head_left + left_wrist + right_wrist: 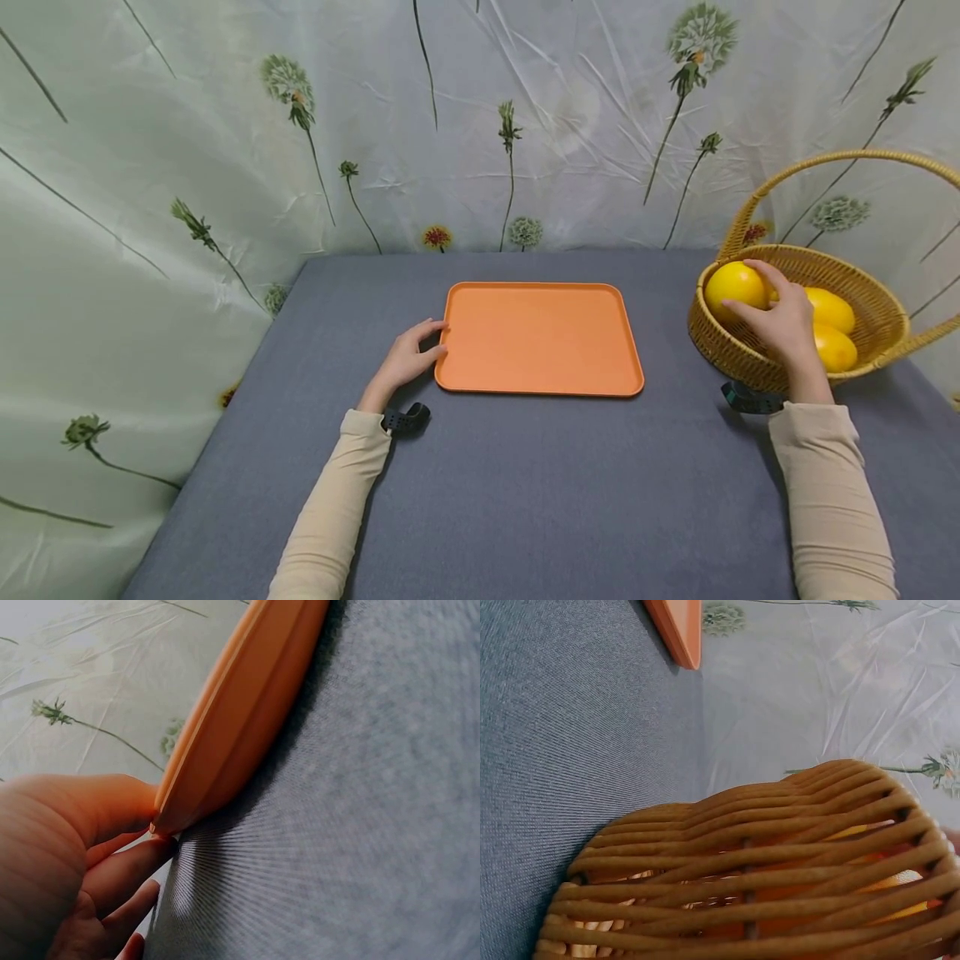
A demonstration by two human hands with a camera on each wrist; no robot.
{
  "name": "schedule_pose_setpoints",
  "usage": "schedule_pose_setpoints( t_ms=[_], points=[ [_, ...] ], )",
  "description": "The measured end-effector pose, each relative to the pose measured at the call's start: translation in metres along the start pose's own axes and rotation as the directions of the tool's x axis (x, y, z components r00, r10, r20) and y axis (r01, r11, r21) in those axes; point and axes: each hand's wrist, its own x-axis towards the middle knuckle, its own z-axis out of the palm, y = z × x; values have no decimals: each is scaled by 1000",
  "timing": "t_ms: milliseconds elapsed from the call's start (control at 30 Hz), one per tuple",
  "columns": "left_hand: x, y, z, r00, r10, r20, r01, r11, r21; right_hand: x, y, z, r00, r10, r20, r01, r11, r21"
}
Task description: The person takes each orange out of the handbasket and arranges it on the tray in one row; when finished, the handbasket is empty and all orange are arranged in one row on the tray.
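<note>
An orange tray lies flat on the grey cloth. The left hand is at its left edge; in the left wrist view the thumb and fingers of the hand pinch the rim of the tray. On the right, the right hand reaches into a wicker basket, thumb and fingers curled round a yellow round fruit at the basket's left side. Two more yellow fruits lie beside that hand. Wicker hides most of the hand in the right wrist view.
The basket's tall arched handle rises above its rim. A grey cloth covers the table, and a pale curtain with printed dandelions hangs behind and at the left. Dark wrist straps are on both wrists.
</note>
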Motion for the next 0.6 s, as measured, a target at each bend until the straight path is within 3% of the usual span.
schedule_pose_setpoints(
  t_ms=[367,600],
  points=[
    [-1,1,0,1000,17,-11,-17,1000,-1,-1,-2,-4,993,-25,-111,30,999,37],
    [-4,4,2,999,30,-29,-29,999,14,0,-6,-6,989,-28,-144,36,998,52]
  ],
)
